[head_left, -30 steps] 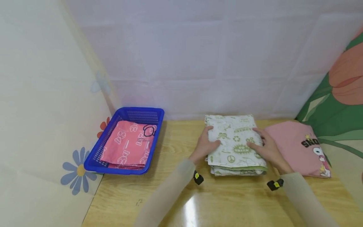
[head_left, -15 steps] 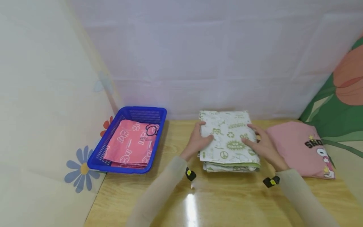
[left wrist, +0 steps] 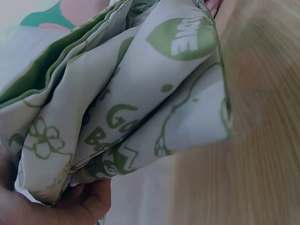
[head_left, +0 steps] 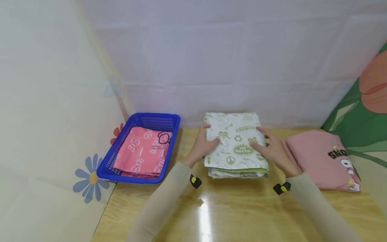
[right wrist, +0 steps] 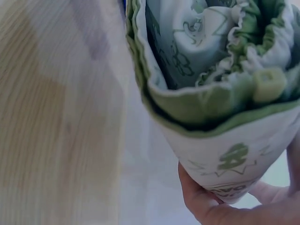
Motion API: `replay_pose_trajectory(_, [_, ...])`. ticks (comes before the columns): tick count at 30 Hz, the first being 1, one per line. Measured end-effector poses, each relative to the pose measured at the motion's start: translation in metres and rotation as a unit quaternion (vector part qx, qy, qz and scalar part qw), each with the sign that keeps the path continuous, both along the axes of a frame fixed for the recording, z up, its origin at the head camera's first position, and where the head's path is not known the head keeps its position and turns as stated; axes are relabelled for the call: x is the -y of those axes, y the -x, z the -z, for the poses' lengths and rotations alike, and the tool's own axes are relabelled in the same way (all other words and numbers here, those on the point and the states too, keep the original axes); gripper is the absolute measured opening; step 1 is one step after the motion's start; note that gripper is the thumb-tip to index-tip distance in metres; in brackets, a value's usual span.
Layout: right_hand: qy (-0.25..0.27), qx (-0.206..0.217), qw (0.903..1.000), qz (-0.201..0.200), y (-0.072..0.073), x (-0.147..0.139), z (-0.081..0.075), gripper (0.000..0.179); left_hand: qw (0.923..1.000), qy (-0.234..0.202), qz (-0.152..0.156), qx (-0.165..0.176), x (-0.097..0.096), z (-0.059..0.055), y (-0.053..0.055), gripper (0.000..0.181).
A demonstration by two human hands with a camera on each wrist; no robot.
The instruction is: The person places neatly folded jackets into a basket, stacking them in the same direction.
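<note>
A folded white cloth with green print (head_left: 235, 143) hangs just above the table in the head view. My left hand (head_left: 203, 146) grips its left side, thumb on top, and my right hand (head_left: 273, 151) grips its right side the same way. In the left wrist view, fingers (left wrist: 96, 199) curl under the layered folds. The right wrist view shows the other end of the cloth (right wrist: 225, 145), with a gathered elastic edge (right wrist: 234, 47) and a small pale-green plastic piece (right wrist: 268, 85). Fingertips beneath the bundle are partly hidden.
To the left stands a blue plastic basket (head_left: 102, 174) with a folded pink printed cloth (head_left: 142, 151) inside. A pink cushion-like item (head_left: 317, 161) with cartoon print lies right of my right hand. The wooden table (head_left: 242, 208) meets a pale hanging sheet (head_left: 211, 67) behind.
Both hands have carried the folded cloth leftward and slightly up in the head view, nearer the basket. The view has shifted a little. The basket and pink item stay put.
</note>
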State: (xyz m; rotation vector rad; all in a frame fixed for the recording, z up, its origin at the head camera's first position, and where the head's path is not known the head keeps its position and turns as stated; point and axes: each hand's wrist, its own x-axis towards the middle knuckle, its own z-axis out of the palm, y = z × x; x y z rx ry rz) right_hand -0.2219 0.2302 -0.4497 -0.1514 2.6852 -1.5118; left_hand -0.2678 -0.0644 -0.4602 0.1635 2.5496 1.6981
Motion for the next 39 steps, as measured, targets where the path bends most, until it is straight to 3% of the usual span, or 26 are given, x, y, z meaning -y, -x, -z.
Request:
replay_pose_trajectory(20, [0.042,-0.025,0.9986,-0.018,0.016,0.045,-0.017,0.083,0.9999,0.01,0.003,-0.01,0.061,-0.036,0.004,0.069])
replay_pose_trajectory(27, [0.076,-0.028,0.9959,-0.039,0.019,0.06,-0.028,0.082,0.9998,-0.016,-0.001,0.009,0.079,-0.053,0.005,0.071])
replay_pose_trajectory(34, [0.086,-0.039,0.9943,-0.048,0.023,0.077,-0.038,0.077,0.9993,0.012,-0.004,0.035,0.096,-0.071,0.005,0.071])
replay_pose_trajectory(39, [0.093,-0.026,0.994,-0.05,0.026,0.094,-0.042,0.075,0.9989,0.003,-0.001,0.046,0.114,-0.08,0.005,0.071])
